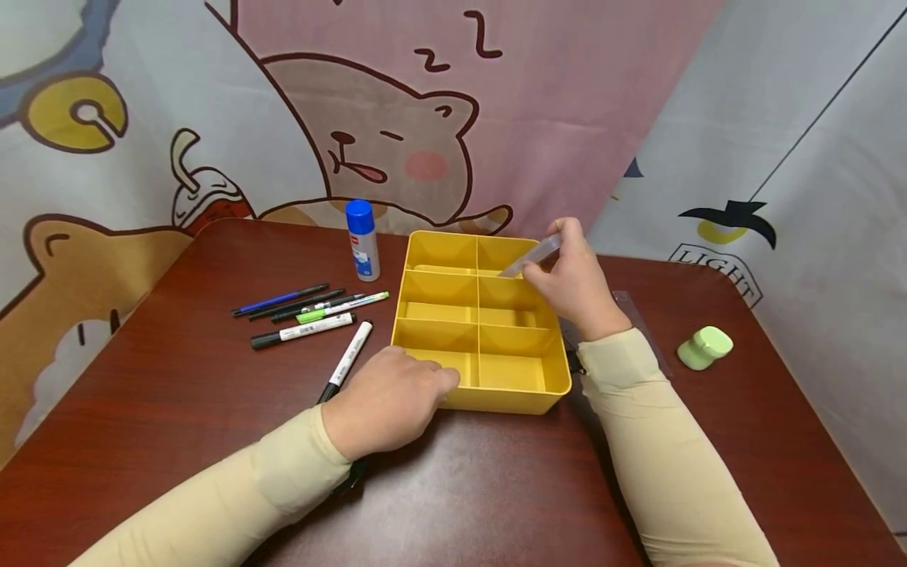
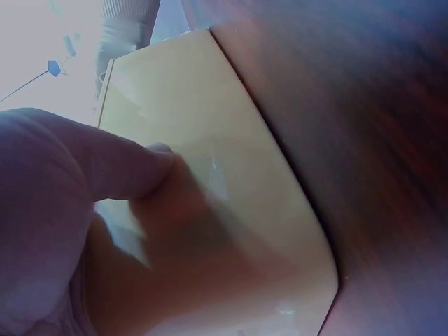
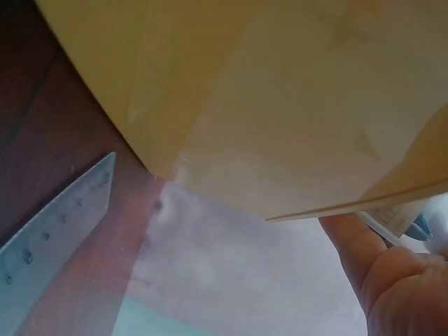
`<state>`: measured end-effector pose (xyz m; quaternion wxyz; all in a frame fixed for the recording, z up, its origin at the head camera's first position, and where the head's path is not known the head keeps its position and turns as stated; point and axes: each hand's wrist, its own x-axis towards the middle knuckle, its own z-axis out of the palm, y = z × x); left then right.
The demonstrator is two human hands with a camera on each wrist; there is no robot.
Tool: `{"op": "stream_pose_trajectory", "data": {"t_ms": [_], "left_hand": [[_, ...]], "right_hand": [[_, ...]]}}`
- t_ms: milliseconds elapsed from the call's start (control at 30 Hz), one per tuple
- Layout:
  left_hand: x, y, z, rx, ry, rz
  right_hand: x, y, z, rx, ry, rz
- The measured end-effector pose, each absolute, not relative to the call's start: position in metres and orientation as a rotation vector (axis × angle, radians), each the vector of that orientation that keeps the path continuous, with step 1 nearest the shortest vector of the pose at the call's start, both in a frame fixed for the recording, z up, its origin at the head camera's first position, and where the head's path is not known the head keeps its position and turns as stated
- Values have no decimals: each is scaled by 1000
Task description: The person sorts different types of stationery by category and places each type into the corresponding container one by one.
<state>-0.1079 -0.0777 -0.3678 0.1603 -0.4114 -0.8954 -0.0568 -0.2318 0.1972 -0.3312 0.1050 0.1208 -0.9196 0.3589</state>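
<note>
A yellow box [image 1: 499, 402] with several compartments stands on the table. My left hand [image 1: 388, 400] grips its near left corner. In the left wrist view the thumb of that hand [image 2: 56, 175] presses on the box's outer wall [image 2: 210, 126]. At the far right of the box, my right hand [image 1: 579, 287] pinches a clear plastic strip [image 1: 533, 256] between thumb and fingers. The strip slants down into a back right compartment. In the right wrist view the box wall [image 3: 280, 105] hides most of the strip, and part of the hand [image 3: 406, 290] shows below the rim.
Several pens [image 1: 312, 303] and a white marker [image 1: 350, 354] lie left of the box. A blue-capped glue stick [image 1: 364, 244] stands behind them. To the right are a clear ruler [image 1: 645, 335] lying flat and a light green object [image 1: 705, 348]. A printed curtain [image 1: 567, 118] hangs behind the table.
</note>
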Motion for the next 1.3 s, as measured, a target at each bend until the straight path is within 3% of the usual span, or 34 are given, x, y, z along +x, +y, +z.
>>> {"op": "stream_pose_trajectory", "data": {"t_ms": [667,1300], "left_hand": [[-106,-78,-370,-1177,-2554,-182],[-108,-77,-368,-1185,-2571,-180]], "right_hand": [[-235,199,-340,395,-2883,864],[-248,215,-351,216,-2945,799]]}}
